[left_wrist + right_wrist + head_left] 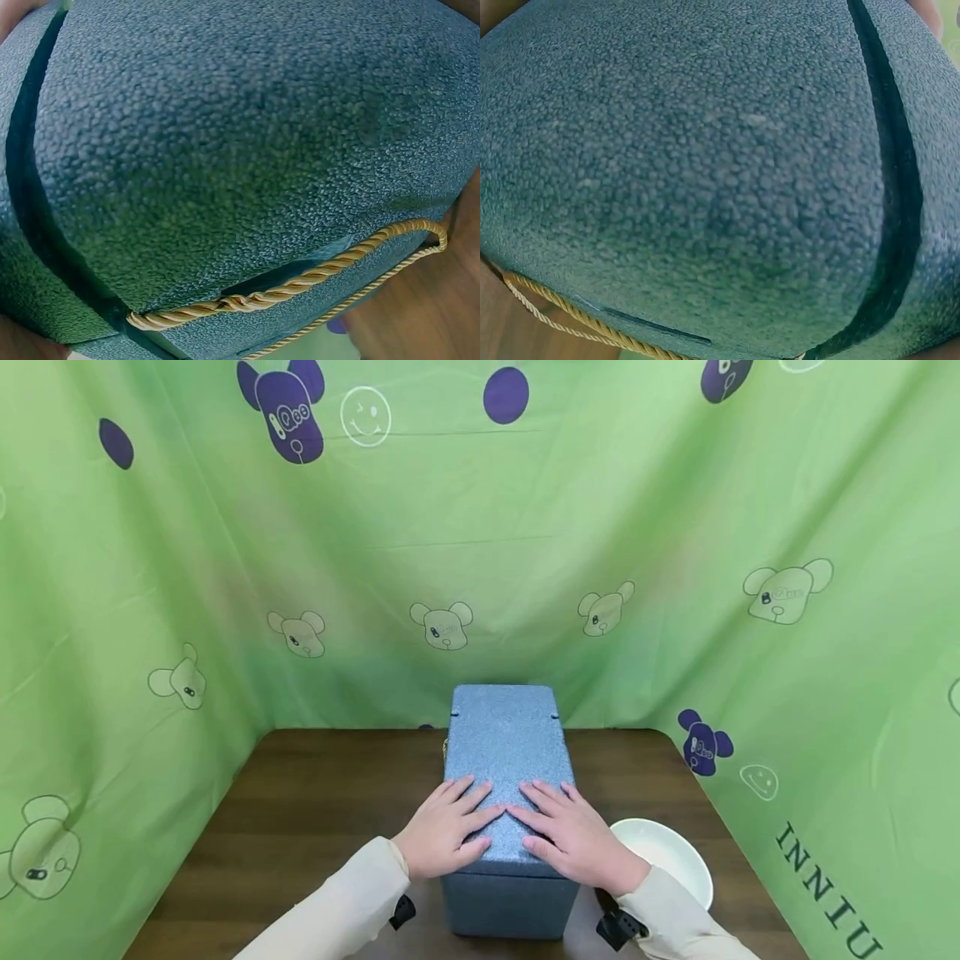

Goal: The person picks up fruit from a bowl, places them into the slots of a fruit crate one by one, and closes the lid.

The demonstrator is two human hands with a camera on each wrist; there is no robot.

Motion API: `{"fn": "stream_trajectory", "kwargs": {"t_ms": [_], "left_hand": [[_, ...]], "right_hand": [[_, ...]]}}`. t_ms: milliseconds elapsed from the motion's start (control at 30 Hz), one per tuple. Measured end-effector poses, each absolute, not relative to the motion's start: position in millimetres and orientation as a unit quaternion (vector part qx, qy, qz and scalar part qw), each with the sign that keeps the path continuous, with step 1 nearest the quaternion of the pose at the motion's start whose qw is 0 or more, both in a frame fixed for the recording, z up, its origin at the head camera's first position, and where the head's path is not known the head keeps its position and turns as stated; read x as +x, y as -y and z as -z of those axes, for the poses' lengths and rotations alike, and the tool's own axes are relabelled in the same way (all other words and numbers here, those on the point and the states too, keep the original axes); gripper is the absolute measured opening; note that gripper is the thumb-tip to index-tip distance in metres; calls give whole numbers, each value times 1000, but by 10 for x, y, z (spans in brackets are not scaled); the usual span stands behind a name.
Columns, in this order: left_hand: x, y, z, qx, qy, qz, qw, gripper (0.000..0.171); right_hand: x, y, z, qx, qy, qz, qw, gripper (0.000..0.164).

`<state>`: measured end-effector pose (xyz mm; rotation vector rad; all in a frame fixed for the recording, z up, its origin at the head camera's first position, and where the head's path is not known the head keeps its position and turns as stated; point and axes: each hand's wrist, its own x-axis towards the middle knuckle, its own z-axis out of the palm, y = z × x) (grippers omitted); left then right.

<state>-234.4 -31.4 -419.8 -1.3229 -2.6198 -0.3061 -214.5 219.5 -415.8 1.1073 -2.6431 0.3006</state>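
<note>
A blue-grey foam box [510, 906] stands in the middle of the table, its long side running away from me. The lid [502, 735] is on it, and both palms face down over the near part. My left hand [446, 831] rests there with fingers spread. From the other side, my right hand [570, 835] lies on the lid, its fingers pointing inward near the left fingertips. In the left wrist view, the pebbled foam side [247, 135] fills the picture, with a twisted gold rope [300, 285] along it. Another gold rope [592, 324] shows low in the right wrist view.
A round white dish [693, 872] sits to the right of the box, partly behind my right forearm. The brown wooden table [337, 802] has green printed cloth [450, 527] hanging around it. Black wrist devices [621, 928] sit at both cuffs.
</note>
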Motion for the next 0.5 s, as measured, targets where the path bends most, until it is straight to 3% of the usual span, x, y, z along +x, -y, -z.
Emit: {"fn": "stream_trajectory", "kwargs": {"t_ms": [500], "left_hand": [[-2297,316,4301,-446,877,75,161,45]], "right_hand": [[-2126,-2180,4259,381,904,-78,178,45]]}}
